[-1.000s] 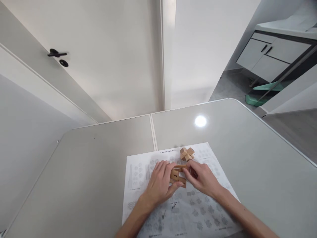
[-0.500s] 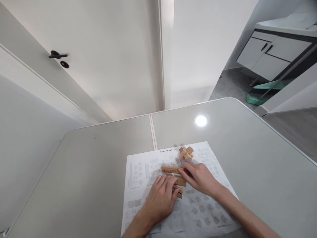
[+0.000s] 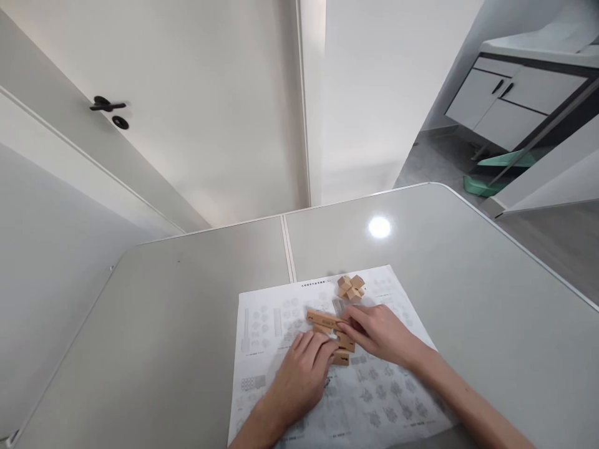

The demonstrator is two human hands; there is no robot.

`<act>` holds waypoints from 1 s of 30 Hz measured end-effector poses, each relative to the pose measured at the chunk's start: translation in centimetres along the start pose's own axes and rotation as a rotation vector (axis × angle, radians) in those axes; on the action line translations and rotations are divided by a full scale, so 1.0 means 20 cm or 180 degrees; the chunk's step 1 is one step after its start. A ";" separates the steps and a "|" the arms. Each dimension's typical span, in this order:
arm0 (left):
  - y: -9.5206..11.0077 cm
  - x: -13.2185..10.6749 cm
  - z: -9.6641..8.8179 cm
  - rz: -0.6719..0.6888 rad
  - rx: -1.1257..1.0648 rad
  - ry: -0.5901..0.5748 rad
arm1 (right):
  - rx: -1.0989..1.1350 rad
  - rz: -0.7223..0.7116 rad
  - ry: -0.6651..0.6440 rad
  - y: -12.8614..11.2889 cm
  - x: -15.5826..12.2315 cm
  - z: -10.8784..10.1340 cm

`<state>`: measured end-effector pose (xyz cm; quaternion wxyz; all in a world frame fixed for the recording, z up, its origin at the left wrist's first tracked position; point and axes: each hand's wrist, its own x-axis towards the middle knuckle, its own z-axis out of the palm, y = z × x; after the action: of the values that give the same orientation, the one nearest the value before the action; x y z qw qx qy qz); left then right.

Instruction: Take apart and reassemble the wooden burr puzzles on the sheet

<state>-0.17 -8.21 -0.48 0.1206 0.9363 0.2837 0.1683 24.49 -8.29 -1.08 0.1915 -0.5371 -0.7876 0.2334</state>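
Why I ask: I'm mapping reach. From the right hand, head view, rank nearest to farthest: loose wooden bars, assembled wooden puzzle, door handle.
1. loose wooden bars, touched by the right hand.
2. assembled wooden puzzle, just beyond, on the paper.
3. door handle, far upper left.

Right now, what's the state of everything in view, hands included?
Instruction sheet: flat on the table.
Wooden bars: apart, lying flat on the sheet.
Burr puzzle: assembled, untouched, at the sheet's far edge.
Left hand: open, fingers beside the nearest bar.
Right hand: fingers on the bars; grip unclear.
Door: shut.
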 end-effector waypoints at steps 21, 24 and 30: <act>-0.09 0.30 -0.30 -0.0105 -0.0205 -0.1043 | -0.0327 0.0025 -0.0239 0.04 -0.02 -0.05; -0.10 0.31 -0.29 -0.0058 -0.0083 -0.1148 | -0.0360 0.0022 -0.0221 0.05 -0.02 -0.05; -0.10 0.30 -0.29 -0.0149 0.0008 -0.1290 | -0.0326 0.0125 -0.0193 0.05 -0.01 -0.04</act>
<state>1.31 -2.27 5.74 0.1779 0.9443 0.2754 -0.0268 25.70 -8.15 -1.00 0.1351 -0.5543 -0.7933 0.2126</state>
